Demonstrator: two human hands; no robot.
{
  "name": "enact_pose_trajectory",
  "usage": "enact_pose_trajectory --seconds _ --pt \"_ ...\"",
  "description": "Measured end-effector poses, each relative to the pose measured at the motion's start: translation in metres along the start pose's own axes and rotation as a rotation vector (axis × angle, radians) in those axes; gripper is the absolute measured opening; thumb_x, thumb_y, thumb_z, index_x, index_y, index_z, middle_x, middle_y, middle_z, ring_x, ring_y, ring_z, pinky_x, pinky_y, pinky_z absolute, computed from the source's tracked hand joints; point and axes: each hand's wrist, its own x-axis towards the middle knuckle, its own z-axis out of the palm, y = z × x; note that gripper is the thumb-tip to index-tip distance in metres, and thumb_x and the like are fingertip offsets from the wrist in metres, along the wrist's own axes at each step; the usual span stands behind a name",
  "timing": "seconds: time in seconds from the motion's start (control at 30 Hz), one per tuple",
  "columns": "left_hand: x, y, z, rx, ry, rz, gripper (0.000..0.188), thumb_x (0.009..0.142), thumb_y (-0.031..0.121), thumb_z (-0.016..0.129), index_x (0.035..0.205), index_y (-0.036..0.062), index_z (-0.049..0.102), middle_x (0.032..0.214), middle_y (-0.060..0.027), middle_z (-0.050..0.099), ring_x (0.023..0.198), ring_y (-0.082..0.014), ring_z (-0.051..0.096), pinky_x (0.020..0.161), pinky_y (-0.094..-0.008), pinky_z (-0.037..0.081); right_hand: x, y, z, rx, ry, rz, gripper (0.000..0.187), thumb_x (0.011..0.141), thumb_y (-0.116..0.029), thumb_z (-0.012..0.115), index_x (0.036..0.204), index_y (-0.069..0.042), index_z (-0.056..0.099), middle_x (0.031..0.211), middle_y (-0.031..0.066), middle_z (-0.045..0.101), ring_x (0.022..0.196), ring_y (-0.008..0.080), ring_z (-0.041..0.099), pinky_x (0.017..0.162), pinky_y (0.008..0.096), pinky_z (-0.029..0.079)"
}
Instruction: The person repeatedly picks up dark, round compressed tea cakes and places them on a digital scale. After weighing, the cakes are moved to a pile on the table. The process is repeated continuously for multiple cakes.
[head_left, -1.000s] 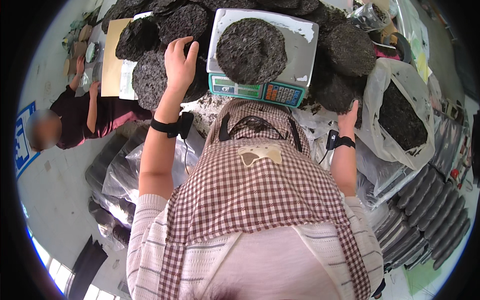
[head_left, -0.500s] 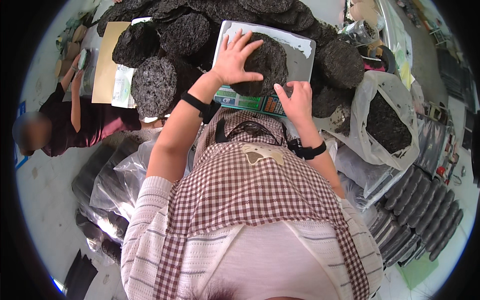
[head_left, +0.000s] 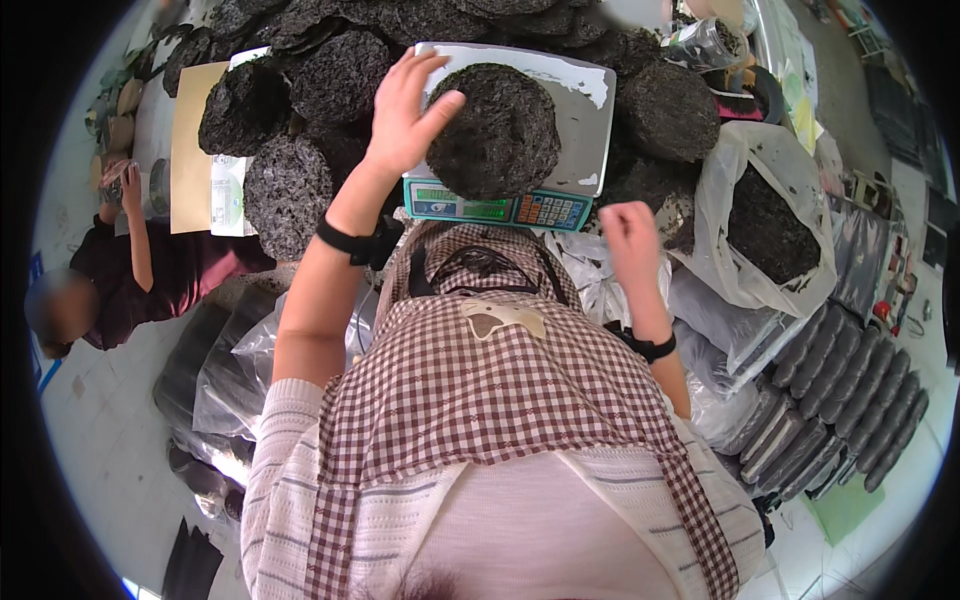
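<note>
On the metal plate of an electronic scale (head_left: 585,125) lies a round black cake of what looks like dried seaweed (head_left: 500,135). My left hand (head_left: 408,112) is open at the cake's left edge, thumb stretched over it; whether it touches cannot be made out. The scale's green front panel with its keypad and lit display faces me. To the right of the scale's near corner, my right hand (head_left: 632,243) is raised with its fingers curled in, slightly blurred, and nothing shows in it.
Similar cakes (head_left: 340,75) are heaped left of and behind the scale, and another stack (head_left: 668,112) stands right. An open plastic bag (head_left: 775,225) holds dark cakes. Packed dark rolls (head_left: 850,390) lie lower right. At far left sits another person (head_left: 165,255), hands raised.
My left hand has drawn back from the top of the cake to its left edge. My right hand has moved down and right, away from the scale, its fingers curling in.
</note>
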Motion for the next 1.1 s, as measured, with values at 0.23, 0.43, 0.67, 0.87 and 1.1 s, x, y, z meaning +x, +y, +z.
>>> enact_pose_trajectory --seconds 0.23,0.43,0.67,0.87,1.1 --pt "-0.008 0.016 0.073 0.425 -0.073 -0.278 0.078 0.081 0.055 0.081 0.146 0.0178 0.058 0.148 -0.0123 0.055 0.139 -0.0365 0.048 0.114 -0.0521 0.039 0.045 -0.046 0.094 -0.237 -0.147 -0.126 0.051 0.09 -0.037 0.082 0.105 0.008 0.064 0.111 0.0191 0.059 0.104 0.0338 0.062 0.09 0.0416 0.051" --pt "0.005 0.007 0.067 0.371 0.07 -0.607 0.073 0.091 0.059 0.073 0.139 0.0046 0.06 0.132 -0.0217 0.057 0.122 -0.0408 0.057 0.101 -0.0478 0.051 0.082 -0.037 0.125 0.936 -0.072 0.134 0.083 0.088 -0.009 0.085 0.147 0.006 0.029 0.143 0.0186 0.052 0.132 0.0265 0.055 0.111 0.0434 0.048" --pt "0.019 -0.014 0.031 0.22 0.261 -0.648 0.07 0.097 0.052 0.068 0.141 -0.0008 0.055 0.136 -0.0251 0.054 0.128 -0.0448 0.052 0.108 -0.0502 0.046 0.17 -0.066 0.14 1.395 -0.105 0.57 0.048 0.112 -0.039 0.037 0.146 -0.009 0.055 0.147 0.0084 0.06 0.134 0.0272 0.059 0.113 0.0457 0.05" --pt "-0.012 0.006 -0.06 0.086 0.398 -0.428 0.049 0.099 0.023 0.066 0.14 -0.0021 0.055 0.142 -0.0228 0.052 0.133 -0.0399 0.049 0.114 -0.0476 0.039 0.308 -0.063 0.164 1.314 -0.26 0.179 0.034 0.107 -0.022 0.053 0.139 -0.01 0.061 0.14 0.0078 0.066 0.126 0.0276 0.065 0.107 0.0472 0.054" --pt "0.039 0.035 -0.071 0.246 0.252 -0.084 0.079 0.077 0.027 0.087 0.145 0.0062 0.054 0.15 -0.0184 0.052 0.143 -0.0382 0.046 0.118 -0.0511 0.036 0.286 -0.171 0.164 1.073 -0.346 -0.124 0.035 0.109 -0.017 0.053 0.142 -0.005 0.055 0.135 0.0081 0.066 0.121 0.0216 0.065 0.105 0.0395 0.055"
